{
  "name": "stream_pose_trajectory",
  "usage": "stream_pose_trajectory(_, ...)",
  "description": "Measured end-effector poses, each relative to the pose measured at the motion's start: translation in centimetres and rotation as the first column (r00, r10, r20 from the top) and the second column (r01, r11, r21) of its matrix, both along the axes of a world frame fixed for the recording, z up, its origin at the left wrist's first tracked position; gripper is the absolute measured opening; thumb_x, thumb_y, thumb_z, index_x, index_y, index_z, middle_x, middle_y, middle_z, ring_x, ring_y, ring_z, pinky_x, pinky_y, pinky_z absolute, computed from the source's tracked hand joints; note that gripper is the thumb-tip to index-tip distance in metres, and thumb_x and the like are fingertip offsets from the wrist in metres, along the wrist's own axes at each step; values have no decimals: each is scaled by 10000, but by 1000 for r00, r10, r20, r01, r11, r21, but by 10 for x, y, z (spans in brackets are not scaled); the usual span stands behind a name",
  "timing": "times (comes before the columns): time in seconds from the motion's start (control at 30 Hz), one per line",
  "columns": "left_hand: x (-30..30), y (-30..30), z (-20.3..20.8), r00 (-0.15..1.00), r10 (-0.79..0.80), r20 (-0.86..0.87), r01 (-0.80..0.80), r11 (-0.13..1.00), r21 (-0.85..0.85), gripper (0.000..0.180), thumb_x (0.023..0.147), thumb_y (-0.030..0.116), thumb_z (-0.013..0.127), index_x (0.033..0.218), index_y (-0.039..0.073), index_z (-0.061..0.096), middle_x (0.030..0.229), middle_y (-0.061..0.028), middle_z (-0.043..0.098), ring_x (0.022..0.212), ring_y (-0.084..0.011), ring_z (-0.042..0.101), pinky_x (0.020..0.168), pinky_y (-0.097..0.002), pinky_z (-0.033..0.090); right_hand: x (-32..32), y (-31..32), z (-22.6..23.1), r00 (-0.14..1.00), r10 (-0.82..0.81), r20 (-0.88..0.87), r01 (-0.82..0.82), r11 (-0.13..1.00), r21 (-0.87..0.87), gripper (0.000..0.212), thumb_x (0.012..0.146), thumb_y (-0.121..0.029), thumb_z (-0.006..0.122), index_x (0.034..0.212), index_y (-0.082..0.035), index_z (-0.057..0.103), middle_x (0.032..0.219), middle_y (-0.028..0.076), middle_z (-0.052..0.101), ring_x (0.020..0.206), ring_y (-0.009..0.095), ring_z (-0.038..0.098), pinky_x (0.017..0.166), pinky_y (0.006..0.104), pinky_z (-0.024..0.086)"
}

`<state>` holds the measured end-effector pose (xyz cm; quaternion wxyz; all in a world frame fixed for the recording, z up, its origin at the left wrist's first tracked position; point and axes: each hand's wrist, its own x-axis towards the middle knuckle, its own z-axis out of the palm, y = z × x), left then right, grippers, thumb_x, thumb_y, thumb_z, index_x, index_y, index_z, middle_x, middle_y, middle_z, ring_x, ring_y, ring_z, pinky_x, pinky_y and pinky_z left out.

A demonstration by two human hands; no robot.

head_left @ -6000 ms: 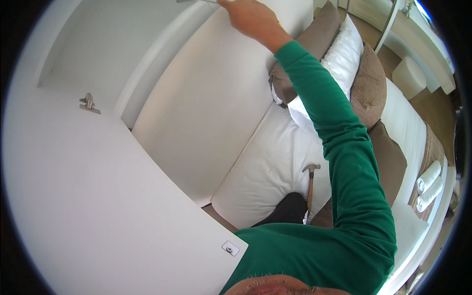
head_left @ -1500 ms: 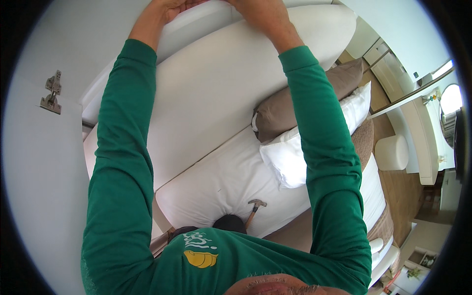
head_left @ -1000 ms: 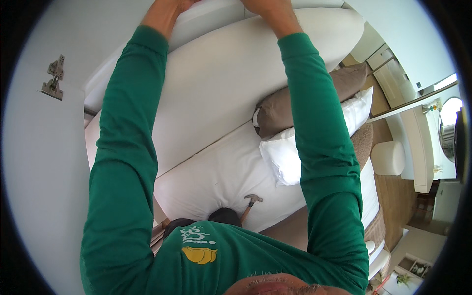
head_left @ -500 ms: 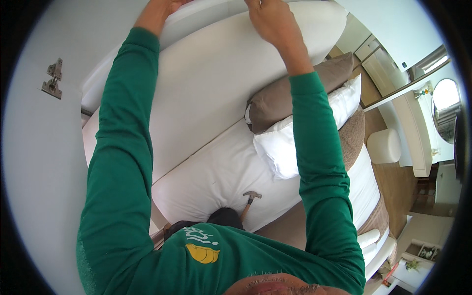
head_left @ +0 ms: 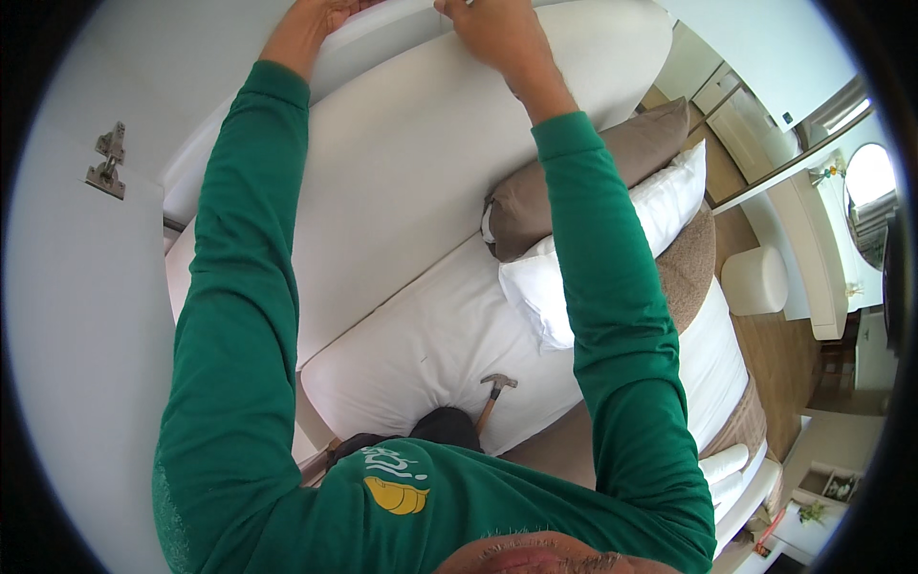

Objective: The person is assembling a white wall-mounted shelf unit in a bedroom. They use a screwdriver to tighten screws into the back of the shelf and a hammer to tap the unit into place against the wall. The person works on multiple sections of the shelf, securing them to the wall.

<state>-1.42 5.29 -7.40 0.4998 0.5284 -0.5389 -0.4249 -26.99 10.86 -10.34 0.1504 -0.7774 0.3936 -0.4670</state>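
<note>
Both my arms, in green sleeves, reach up to the top edge of the view. My left hand [head_left: 323, 19] is by the white ledge [head_left: 382, 33] behind the padded headboard; its fingers look curled and are partly cut off by the frame. Farther right, my right hand [head_left: 499, 36] is closed, thumb and forefinger pinched together above the same ledge. Whatever either hand holds is out of view or too small to make out. Below them stands the large white headboard [head_left: 402, 163]. A claw hammer [head_left: 492, 394] with a wooden handle lies on the white bed sheet [head_left: 411, 354] beside my dark-trousered leg.
Brown pillow [head_left: 612, 158] and white pillow [head_left: 535, 292] lean on the headboard at right. A metal hinge [head_left: 107, 161] is fixed to the pale panel [head_left: 86, 287] at left. Beyond the bed are a round white stool [head_left: 754, 280], a dressing table [head_left: 808, 239] and a mirror [head_left: 868, 191].
My right hand has moved left along the ledge, closer to my left hand, its forearm swinging with it. My left hand has barely moved. The hammer lies still on the bed.
</note>
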Motion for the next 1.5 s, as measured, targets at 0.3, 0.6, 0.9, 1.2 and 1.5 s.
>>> stream_pose_trajectory(0.3, -10, 8, 7, 998, 9, 59, -14, 997, 82, 291, 1161, 188, 523, 1115, -54, 679, 976, -130, 720, 839, -201, 696, 789, -311, 628, -2, 6, -6, 992, 18, 123, -32, 992, 118, 333, 1007, -247, 730, 1101, 72, 738, 965, 306, 773, 967, 459, 759, 870, 489, 596)
stream_pose_trajectory(0.6, -14, 10, 7, 995, 77, 56, -81, 994, 74, 299, 1142, 203, 551, 1130, -65, 684, 996, -133, 703, 889, -225, 661, 856, -364, 585, 11, -3, 5, 980, -121, -158, 85, 972, -221, 393, 1026, -333, 717, 1006, 59, 714, 930, 278, 755, 884, 467, 748, 834, 519, 606)
stream_pose_trajectory(0.9, -3, 7, -1, 997, -47, 55, 49, 998, -34, 233, 1094, 192, 596, 1064, 24, 755, 1022, -106, 738, 939, -188, 690, 877, -326, 585, 34, -22, -3, 967, -126, -220, 54, 950, -306, 282, 1034, -224, 614, 943, 22, 715, 899, 281, 745, 853, 472, 741, 783, 562, 604)
stream_pose_trajectory(1.2, -2, 5, 0, 997, 7, 77, -8, 1000, 10, 242, 1106, 182, 575, 1030, 44, 758, 964, -81, 736, 866, -163, 668, 818, -301, 576, 35, -17, -2, 976, -102, -190, 41, 953, -299, 264, 1023, -203, 625, 914, 26, 698, 895, 297, 733, 853, 501, 722, 777, 586, 586)
stream_pose_trajectory(1.5, -5, 8, 6, 997, 7, 72, -9, 1000, 27, 253, 1107, 159, 544, 1045, 6, 737, 968, -98, 719, 869, -171, 656, 792, -317, 575, 31, -13, -5, 982, -101, -162, 48, 953, -300, 307, 1026, -254, 678, 911, 30, 666, 869, 276, 725, 839, 499, 707, 771, 578, 577)
